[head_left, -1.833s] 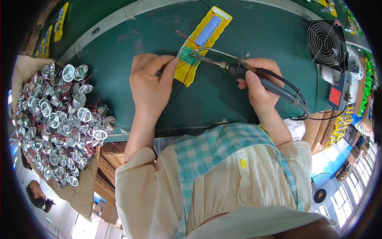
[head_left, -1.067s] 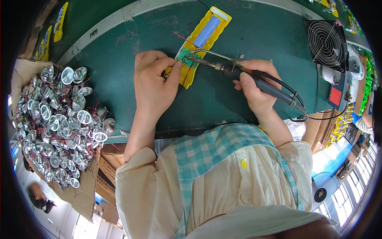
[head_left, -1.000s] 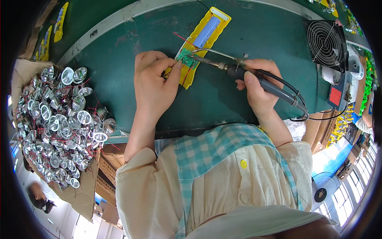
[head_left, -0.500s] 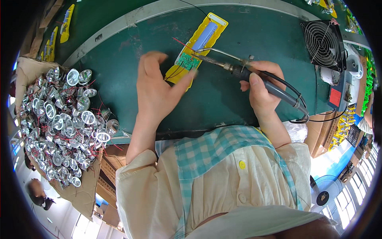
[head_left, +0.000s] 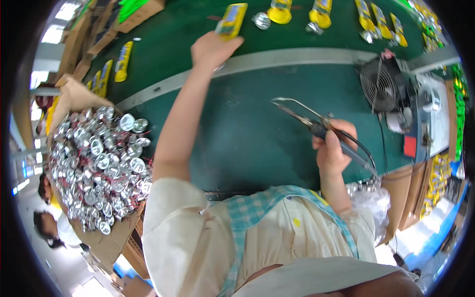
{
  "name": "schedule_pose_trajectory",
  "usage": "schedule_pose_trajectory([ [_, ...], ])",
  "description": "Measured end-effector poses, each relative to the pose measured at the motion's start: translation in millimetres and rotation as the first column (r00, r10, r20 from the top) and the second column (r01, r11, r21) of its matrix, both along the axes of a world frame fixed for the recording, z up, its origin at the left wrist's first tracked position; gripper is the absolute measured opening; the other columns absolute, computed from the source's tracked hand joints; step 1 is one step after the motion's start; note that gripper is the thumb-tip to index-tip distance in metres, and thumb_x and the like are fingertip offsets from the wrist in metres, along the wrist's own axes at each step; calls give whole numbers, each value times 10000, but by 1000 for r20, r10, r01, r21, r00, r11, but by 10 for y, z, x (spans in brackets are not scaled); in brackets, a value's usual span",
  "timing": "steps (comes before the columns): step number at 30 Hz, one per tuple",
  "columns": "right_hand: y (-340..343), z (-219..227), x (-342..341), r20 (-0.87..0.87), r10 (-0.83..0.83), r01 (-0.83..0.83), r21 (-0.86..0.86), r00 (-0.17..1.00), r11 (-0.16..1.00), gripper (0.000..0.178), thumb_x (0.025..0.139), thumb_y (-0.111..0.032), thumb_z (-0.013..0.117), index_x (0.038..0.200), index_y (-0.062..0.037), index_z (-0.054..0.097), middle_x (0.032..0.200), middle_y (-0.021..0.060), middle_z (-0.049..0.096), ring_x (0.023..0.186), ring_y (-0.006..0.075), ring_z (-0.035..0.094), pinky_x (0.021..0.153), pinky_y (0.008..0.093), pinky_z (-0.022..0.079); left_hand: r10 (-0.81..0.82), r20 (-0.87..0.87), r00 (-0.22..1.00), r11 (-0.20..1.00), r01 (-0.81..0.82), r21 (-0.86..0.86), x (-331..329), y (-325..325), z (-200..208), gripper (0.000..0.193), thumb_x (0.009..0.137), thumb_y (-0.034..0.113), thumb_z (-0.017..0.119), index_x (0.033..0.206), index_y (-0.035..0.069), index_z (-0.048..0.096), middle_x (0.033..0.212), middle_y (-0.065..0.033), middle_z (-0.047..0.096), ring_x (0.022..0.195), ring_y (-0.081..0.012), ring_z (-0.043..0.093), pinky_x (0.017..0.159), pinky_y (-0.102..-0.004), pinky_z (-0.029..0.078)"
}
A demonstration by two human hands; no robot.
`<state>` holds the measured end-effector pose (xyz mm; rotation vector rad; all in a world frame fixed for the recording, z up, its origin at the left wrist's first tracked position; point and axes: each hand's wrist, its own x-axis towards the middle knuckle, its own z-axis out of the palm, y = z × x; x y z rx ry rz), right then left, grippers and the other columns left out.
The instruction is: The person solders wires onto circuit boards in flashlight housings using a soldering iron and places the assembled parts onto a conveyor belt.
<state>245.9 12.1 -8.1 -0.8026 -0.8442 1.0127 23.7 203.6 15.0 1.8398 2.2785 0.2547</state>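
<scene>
My left hand [head_left: 213,51] is stretched far forward past the grey metal rail, its fingers closed on the near end of a yellow flashlight housing [head_left: 233,21]. The housing lies on or just above the green surface beyond the rail; its exact contact is hard to tell. In my right hand [head_left: 334,148] is a soldering iron [head_left: 319,129] with a thin curved metal tube [head_left: 299,104] beside its shaft. The iron's tip points to the upper left, over the green tabletop [head_left: 242,143], touching nothing.
A cardboard box [head_left: 74,99] piled with silver reflector cups [head_left: 101,161] on red wires stands at the left. More yellow housings [head_left: 281,12], some with reflectors, lie beyond the rail [head_left: 277,57]. A black fan [head_left: 381,86] stands at the right, with the iron's cable [head_left: 368,153] below.
My left hand has carried the yellow housing from the tabletop forward across the rail. The soldering iron has come away from the green circuit board and stays in my right hand. The view has shifted forward.
</scene>
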Motion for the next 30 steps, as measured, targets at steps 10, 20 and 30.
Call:
schedule_pose_trajectory([
  [10, 45, -35, 106, -2, -59, 59, -3, 998, 998, 210, 719, -96, 552, 872, 8, 453, 693, 107, 503, 449, 124, 475, 385, 192, 397, -22, -207, 978, 924, 99, 368, -870, 707, 57, 527, 686, 464, 491, 796, -48, 541, 933, -212, 523, 877, -304, 513, 748, -347, 423],
  [20, 185, -136, 129, 63, -144, 151, -108, 988, 983, 208, 723, -100, 541, 886, -6, 454, 732, 92, 478, 464, 121, 459, 392, 197, 388, 377, -641, 669, 879, -39, 476, -2558, 744, -120, 341, 637, 304, 605, 835, 46, 504, 867, -113, 495, 853, -258, 464, 693, -352, 422],
  [30, 273, -219, 127, 139, -206, 228, -163, 969, 960, 209, 734, -123, 535, 888, -13, 445, 699, 71, 451, 460, 104, 445, 394, 194, 378, 692, -446, 567, 669, -273, 692, -2719, 1289, -437, 371, 625, 289, 539, 840, 39, 369, 953, -109, 391, 850, -242, 398, 687, -358, 372],
])
